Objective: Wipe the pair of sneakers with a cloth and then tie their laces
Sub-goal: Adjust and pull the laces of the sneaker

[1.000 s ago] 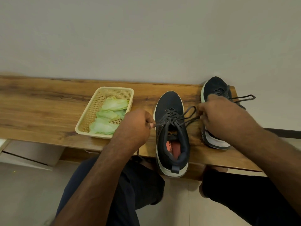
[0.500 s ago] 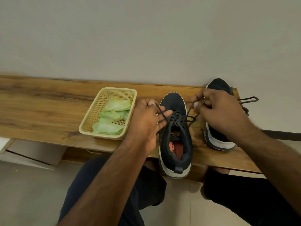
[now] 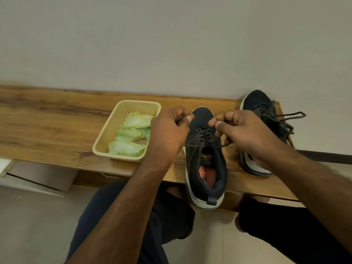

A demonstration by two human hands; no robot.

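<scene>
Left hand (image 3: pixel 167 130) and right hand (image 3: pixel 245 134) each pinch a lace end (image 3: pixel 192 145) above near sneaker (image 3: pixel 205 168) (second sneaker (image 3: pixel 261 111) just beside).

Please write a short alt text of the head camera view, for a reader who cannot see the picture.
A person's left hand and right hand each pinch a lace of a dark sneaker on a wooden bench. The second sneaker lies to the right, laces loose; a basket with green cloths sits to the left.
</scene>
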